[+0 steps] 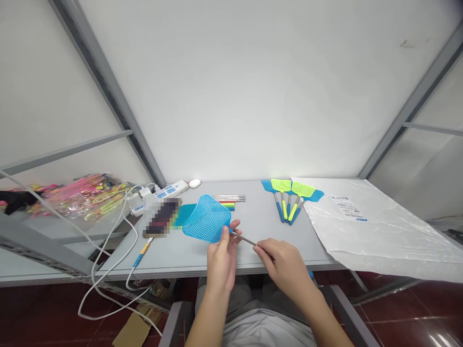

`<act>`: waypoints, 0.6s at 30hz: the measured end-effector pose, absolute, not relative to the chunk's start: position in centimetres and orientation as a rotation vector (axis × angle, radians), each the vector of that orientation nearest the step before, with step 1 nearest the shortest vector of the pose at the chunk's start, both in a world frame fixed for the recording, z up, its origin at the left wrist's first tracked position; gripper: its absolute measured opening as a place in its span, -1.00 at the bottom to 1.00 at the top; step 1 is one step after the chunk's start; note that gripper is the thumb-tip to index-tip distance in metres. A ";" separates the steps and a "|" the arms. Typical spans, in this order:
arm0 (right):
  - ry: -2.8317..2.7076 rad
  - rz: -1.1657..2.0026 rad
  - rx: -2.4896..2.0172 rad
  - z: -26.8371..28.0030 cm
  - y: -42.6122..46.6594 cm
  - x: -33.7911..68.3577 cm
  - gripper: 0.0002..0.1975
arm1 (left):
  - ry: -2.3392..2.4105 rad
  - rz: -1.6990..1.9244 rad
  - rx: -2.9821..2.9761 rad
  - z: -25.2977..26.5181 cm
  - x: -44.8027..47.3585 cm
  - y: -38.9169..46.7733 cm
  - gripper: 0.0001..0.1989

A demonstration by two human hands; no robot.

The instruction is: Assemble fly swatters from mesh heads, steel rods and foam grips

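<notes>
Above the front part of the table, a blue fly swatter head (207, 219) with a perforated face is tilted up toward me. My left hand (223, 250) grips it at its neck, thumb in front. A thin metal rod (246, 238) runs from that neck to the right. My right hand (280, 258) pinches the rod's far end between thumb and fingers. Behind the swatter lie several loose metal rods (231, 198) and coloured handles (228, 206), partly hidden. More teal swatter heads (184, 212) rest flat to the left of them.
Several blue and yellow swatters (287, 197) lie fanned at the back right. Beside them, a white plastic bag (361, 226) overhangs the table's front edge. At left are a blurred phone (162, 219), a power strip (170, 189), a looping white cable (94, 277) and bagged colourful items (94, 197).
</notes>
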State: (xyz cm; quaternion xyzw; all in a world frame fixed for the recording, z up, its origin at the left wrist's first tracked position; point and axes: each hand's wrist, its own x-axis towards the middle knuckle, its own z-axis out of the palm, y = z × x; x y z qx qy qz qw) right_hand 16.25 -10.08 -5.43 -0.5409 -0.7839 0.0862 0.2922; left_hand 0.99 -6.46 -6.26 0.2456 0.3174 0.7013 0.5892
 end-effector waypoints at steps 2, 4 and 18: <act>-2.094 0.208 -1.437 -5.3 -9.7 15.9 -0.69 | 0.754 1.605 0.632 -6.5 1.2 -6.4 -0.72; -2.102 0.183 -1.419 -5.1 -9.3 15.6 -0.69 | 0.752 1.545 0.689 -6.9 2.1 -6.8 -0.69; -2.047 0.149 -1.360 -5.8 -7.5 16.2 -0.67 | 0.626 1.761 0.701 -4.6 -0.3 -1.5 -0.66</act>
